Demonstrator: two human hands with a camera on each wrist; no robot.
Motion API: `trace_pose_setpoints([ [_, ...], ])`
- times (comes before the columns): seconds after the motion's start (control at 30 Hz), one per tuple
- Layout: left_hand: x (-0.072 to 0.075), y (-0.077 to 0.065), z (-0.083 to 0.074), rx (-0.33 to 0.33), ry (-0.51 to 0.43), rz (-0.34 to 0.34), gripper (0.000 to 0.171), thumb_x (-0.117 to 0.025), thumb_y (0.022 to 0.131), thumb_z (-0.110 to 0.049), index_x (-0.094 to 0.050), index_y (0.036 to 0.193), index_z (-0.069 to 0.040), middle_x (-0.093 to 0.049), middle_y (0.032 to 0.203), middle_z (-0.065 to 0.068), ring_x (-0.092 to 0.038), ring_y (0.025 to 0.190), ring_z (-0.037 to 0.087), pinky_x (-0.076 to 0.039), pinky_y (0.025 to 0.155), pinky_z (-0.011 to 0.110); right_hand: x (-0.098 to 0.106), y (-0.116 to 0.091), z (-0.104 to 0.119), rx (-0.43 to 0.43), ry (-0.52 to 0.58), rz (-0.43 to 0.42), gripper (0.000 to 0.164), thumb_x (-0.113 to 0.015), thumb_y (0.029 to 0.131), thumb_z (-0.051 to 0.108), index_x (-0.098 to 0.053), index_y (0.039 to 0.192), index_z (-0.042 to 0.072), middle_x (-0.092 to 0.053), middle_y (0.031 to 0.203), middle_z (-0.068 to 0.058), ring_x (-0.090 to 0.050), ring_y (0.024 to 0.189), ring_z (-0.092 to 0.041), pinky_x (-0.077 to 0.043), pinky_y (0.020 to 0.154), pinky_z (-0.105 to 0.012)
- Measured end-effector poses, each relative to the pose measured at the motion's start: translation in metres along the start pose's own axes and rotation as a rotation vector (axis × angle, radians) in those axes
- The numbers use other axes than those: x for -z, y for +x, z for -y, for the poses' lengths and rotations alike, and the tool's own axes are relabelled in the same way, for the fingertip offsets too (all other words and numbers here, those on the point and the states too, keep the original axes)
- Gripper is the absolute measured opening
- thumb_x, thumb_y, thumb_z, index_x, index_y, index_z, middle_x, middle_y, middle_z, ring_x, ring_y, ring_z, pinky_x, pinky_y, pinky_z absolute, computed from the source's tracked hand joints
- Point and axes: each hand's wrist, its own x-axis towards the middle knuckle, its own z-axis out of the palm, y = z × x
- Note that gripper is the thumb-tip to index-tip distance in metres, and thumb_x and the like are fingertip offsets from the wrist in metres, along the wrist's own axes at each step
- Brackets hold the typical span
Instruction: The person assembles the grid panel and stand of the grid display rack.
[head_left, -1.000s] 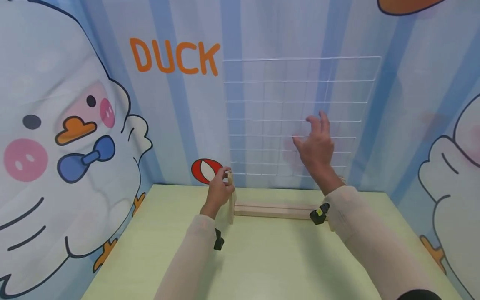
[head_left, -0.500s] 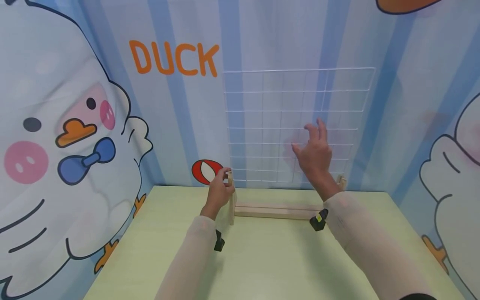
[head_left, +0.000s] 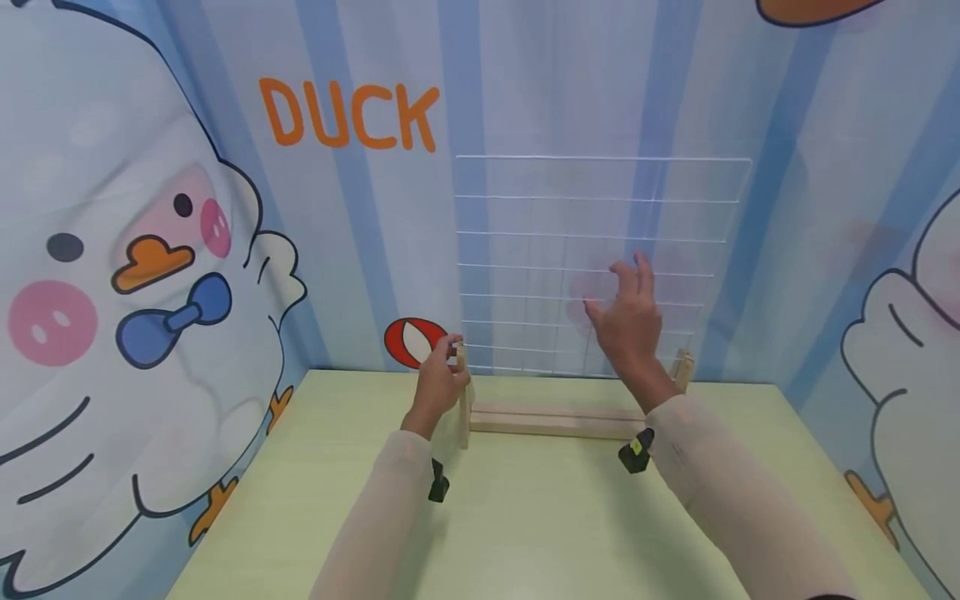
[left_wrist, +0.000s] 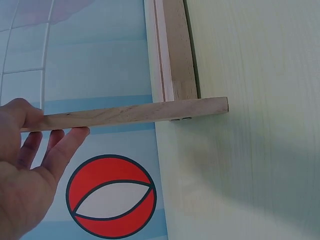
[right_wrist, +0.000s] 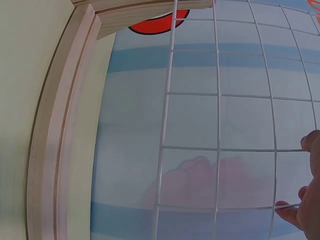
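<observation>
A white wire grid panel [head_left: 600, 157] stands up in front of the backdrop, its lower edge between the uprights of a pale wooden stand. My right hand [head_left: 632, 325] holds the panel, and in the right wrist view fingertips hook on its wires [right_wrist: 218, 125] at the right. My left hand [head_left: 435, 387] pinches the top of the stand's left upright [left_wrist: 140, 112], thumb on one face and fingers on the other. Low crossbars [head_left: 555, 425] join that upright to the right one [head_left: 684, 367], which my right wrist and sleeve partly hide.
The stand rests toward the back of a pale yellow-green table [head_left: 540, 517]. Right behind it hangs a blue striped backdrop [head_left: 375, 233] with printed ducks and a red ball print [left_wrist: 112, 175]. Each wrist wears a small black camera [head_left: 636, 450].
The grid panel has come down toward the stand, and my right hand has lowered with it. More of the right upright shows. My left hand has stayed on the left upright.
</observation>
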Motion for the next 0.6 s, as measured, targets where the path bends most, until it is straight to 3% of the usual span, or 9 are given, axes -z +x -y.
trace_pose_setpoints([
  [0.6, -0.001, 0.000, 0.002, -0.003, -0.015, 0.011, 0.061, -0.064, 0.090, 0.004, -0.046, 0.146, -0.015, -0.060, 0.138, 0.017, -0.068, 0.113, 0.034, -0.059, 0.093, 0.049, -0.008, -0.014, -0.005, 0.007, -0.021, -0.002, 0.053, -0.084, 0.085, 0.020, -0.057, 0.129, 0.009, -0.043, 0.158, -0.016, -0.068, 0.082, -0.039, -0.061, 0.075, -0.048],
])
